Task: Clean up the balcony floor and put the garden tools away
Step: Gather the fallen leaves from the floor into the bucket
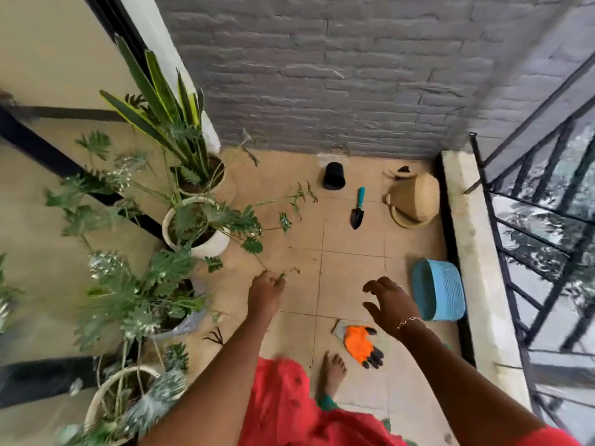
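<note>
While the left hand [266, 289] curls its fingers round a green sprig [282, 275], apparently litter gathered off the tiled floor [354, 272], the right hand [391, 304] hangs with fingers spread and holds nothing, just short of the blue basket [439, 294]. That basket lies on its side against the ledge [473, 252], its mouth facing the open floor, probably so tools can go in. An orange-and-black glove [360, 344] lies nearer the person than the basket. The teal-handled trowel [358, 209] lies well beyond the basket, between a black pot [334, 176] and a tan watering can [413, 201]. A black hand rake [214, 337] lies across the floor from the basket, beside the potted plants [196, 226].
</note>
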